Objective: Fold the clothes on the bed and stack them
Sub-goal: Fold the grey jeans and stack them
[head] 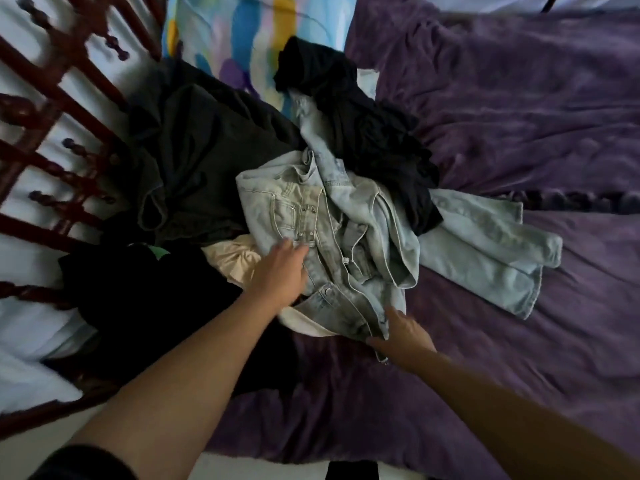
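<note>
Purple blanket [485, 133] covers the bed, and the unfolded clothes lie heaped toward its left side, beside a red wooden rail [34, 228]. A dark olive garment [207, 161] spreads widest. A black garment [374, 133] drapes over the far part of the light denim jeans [346, 209], which lie crumpled in the middle of the heap, legs trailing right. A cream garment [235, 261] peeks from under them. The left hand [282, 271] rests on the denim, fingers laid fairly straight. The right hand [403, 332] pinches the waistband edge.

text: none legible | labels: none | brands, numbers, signs: none readable
</note>
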`<state>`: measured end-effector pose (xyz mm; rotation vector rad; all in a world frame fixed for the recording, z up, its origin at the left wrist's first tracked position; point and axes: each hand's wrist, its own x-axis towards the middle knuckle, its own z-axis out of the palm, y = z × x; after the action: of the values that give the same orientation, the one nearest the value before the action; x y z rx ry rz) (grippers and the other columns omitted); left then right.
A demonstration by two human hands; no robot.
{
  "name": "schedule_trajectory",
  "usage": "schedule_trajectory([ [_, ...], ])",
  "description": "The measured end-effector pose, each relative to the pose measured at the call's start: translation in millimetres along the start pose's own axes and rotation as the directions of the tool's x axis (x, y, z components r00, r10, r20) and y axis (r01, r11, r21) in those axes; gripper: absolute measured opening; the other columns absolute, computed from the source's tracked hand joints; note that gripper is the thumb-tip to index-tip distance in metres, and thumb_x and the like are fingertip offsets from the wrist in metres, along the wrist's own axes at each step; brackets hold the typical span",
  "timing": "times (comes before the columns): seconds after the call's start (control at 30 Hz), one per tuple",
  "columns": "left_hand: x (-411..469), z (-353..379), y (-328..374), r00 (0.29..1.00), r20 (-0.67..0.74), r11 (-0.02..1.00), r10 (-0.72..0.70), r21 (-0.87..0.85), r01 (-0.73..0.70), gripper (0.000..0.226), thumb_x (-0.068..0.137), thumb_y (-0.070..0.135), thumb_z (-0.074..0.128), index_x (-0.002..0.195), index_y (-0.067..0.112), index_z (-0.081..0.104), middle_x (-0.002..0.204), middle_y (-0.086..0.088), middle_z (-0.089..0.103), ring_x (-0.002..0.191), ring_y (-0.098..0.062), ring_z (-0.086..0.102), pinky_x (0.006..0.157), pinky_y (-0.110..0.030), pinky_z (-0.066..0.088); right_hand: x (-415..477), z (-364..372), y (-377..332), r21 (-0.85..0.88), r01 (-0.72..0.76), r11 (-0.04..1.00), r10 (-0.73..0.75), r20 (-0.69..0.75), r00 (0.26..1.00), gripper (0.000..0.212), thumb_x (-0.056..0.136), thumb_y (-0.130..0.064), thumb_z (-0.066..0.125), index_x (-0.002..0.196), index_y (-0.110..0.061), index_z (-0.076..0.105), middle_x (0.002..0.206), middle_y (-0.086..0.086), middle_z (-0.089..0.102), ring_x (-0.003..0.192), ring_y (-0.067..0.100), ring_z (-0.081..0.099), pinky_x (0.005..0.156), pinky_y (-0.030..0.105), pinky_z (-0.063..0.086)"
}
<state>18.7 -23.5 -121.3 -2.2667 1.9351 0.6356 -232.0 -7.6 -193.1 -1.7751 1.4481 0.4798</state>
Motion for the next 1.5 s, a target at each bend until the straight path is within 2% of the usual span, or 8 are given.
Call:
schedule_trajectory([
  [0.13, 69.4, 3.8, -1.3, 0.979, 0.08, 0.929, 0.188, 0.31, -0.203, 0.081, 0.081, -0.007, 0.053, 0.147, 0.031, 0.025, 0.157, -0.013, 0.009, 0.141, -0.037, 0.017, 0.113, -0.05, 0.025, 2.4, 35.9, 6.2, -0.061, -0.028, 0.998, 0.028, 0.009, 1.0, 0.065, 0.082, -0.028, 0.064, 0.141, -0.016, 0.037, 0.126, 0.008, 0.057, 0.117, 0.029, 0.053, 0.087, 0.037, 0.047],
  [0.23, 92.6, 10.5, 20.6, 0.914, 0.268, 0.763, 0.305, 0.506, -0.403, 0.104, 0.073, -0.02, 0.04, 0.149, 0.041, 0.001, 0.155, -0.012, -0.025, 0.142, -0.037, -0.021, 0.116, -0.057, -0.003, -11.1, 42.2, 12.9, -0.101, 0.15, 0.984, -0.174, -0.306, 0.936, 0.028, 0.069, -0.033, 0.053, 0.088, -0.015, 0.064, 0.085, 0.004, 0.065, 0.084, 0.03, 0.063, 0.064, 0.039, 0.05],
  [0.5, 67.4, -4.4, 32.3, 0.894, 0.398, 0.544, 0.207, 0.712, -0.444, 0.04, 0.078, 0.023, 0.067, 0.118, 0.025, 0.062, 0.155, -0.01, 0.022, 0.145, -0.04, -0.006, 0.111, -0.066, -0.005, -69.2, -7.6, 8.7, 0.072, 0.257, 0.964, -0.182, -0.526, 0.831, 0.021, 0.07, -0.035, 0.044, 0.061, -0.015, 0.043, 0.061, -0.002, 0.052, 0.057, 0.024, 0.051, 0.049, 0.03, 0.033],
  [0.8, -35.7, -125.2, 7.5, 0.976, -0.092, 0.6, 0.2, 0.798, -0.048, 0.032, 0.088, 0.03, 0.053, 0.119, 0.027, 0.062, 0.15, -0.01, 0.026, 0.144, -0.039, 0.004, 0.112, -0.062, 0.008, -154.6, -78.2, -14.4, 0.054, 0.335, 0.941, -0.249, -0.561, 0.789, 0.029, 0.063, -0.051, 0.039, 0.068, -0.023, 0.046, 0.059, 0.0, 0.054, 0.062, 0.031, 0.054, 0.054, 0.035, 0.039],
  [0.93, -105.8, -171.3, 12.1, 0.934, -0.306, 0.721, 0.183, 0.688, 0.084, 0.029, 0.087, 0.032, 0.055, 0.115, 0.027, 0.064, 0.157, -0.01, 0.013, 0.145, -0.037, -0.003, 0.114, -0.059, 0.004, -219.5, -115.3, -34.2, -0.047, 0.323, 0.945, -0.289, -0.578, 0.763, 0.027, 0.07, -0.044, 0.07, 0.086, -0.025, 0.061, 0.069, -0.006, 0.061, 0.07, 0.021, 0.061, 0.062, 0.035, 0.049],
  [1.23, -213.8, -279.8, 18.9, 0.656, -0.654, 0.87, 0.377, 0.493, -0.01, 0.033, 0.07, 0.035, 0.074, 0.094, 0.012, 0.074, 0.144, -0.017, 0.041, 0.141, -0.038, 0.02, 0.111, -0.058, 0.013, -381.1, -214.1, -78.7, -0.275, 0.245, 0.929, -0.36, -0.825, 0.437, 0.018, 0.083, -0.032, 0.066, 0.072, -0.024, 0.053, 0.068, -0.001, 0.052, 0.067, 0.027, 0.053, 0.058, 0.03, 0.034],
  [1.37, -246.4, -345.7, 34.3, 0.571, -0.763, 0.95, 0.302, 0.293, -0.111, 0.031, 0.073, 0.037, 0.056, 0.071, 0.008, 0.066, 0.079, -0.019, 0.065, 0.085, -0.038, 0.062, 0.077, -0.045, 0.049, -440.3, -256.3, -104.4, -0.275, 0.23, 0.934, -0.335, -0.898, 0.285, 0.017, 0.082, -0.028, 0.066, 0.074, -0.015, 0.059, 0.068, 0.007, 0.057, 0.069, 0.031, 0.056, 0.057, 0.033, 0.039],
  [1.5, -266.2, -415.1, 39.9, 0.417, -0.876, 0.96, 0.243, 0.157, -0.23, 0.023, 0.084, 0.032, 0.059, 0.088, 0.009, 0.061, 0.086, -0.023, 0.064, 0.082, -0.044, 0.06, 0.063, -0.04, 0.04, -497.7, -293.6, -139.0, -0.241, 0.26, 0.935, -0.274, -0.957, 0.095, 0.027, 0.066, -0.041, 0.056, 0.075, -0.017, 0.064, 0.069, 0.007, 0.054, 0.077, 0.029, 0.056, 0.064, 0.034, 0.04],
])
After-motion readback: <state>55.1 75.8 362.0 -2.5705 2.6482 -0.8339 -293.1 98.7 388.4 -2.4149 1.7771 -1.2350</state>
